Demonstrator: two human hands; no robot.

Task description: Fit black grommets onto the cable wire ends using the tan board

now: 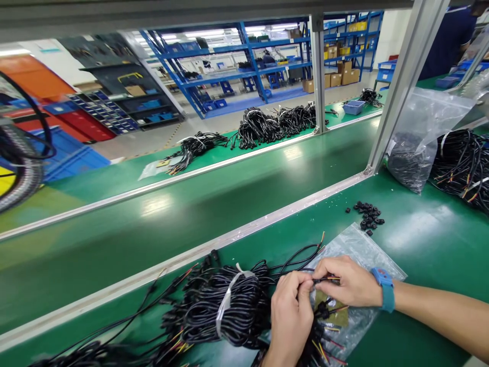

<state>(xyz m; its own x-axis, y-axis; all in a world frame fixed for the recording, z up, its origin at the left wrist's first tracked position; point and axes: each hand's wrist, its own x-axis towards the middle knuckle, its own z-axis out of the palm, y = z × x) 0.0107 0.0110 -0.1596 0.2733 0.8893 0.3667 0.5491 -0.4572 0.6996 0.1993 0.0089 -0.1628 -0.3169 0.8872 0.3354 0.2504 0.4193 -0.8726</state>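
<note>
My left hand [291,312] and my right hand [349,281] meet over a clear plastic bag [367,252] on the green bench. Both pinch the end of one thin black cable [324,279] with coloured wire tips; the fingers of each hand are closed on it. A blue watch [385,286] sits on my right wrist. Just left of my hands lies a big bundle of black cables [221,306] tied with a white band [226,300]. More wire ends with red and yellow tips [324,346] lie under my hands.
A small pile of black plastic parts [369,216] lies behind the bag. At the right stand a plastic bag of black parts [414,148] and another cable heap [462,165]. A green conveyor belt [191,204] runs behind the bench, with cable bundles [275,125] beyond it. A person in dark blue [451,35] stands far right.
</note>
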